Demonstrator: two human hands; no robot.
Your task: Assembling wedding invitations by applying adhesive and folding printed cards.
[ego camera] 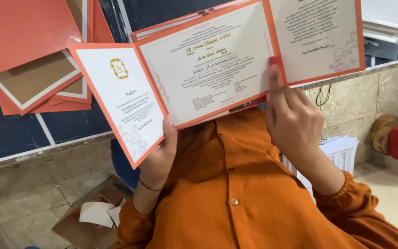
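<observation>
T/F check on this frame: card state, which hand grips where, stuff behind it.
1. The three-panel card is held open. True.
2. The left hand grips the top right panel. False: it holds the lower left panel.
3. The right hand touches the fold by the right panel. True.
4. The card's border is blue. False: orange.
5. More orange cards lie at upper left. True.

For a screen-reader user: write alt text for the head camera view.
Two hands hold open a three-panel orange-bordered card with cream printed panels: the left hand grips its lower left, the right hand its lower right. More orange cards lie on a dark table beyond.
</observation>
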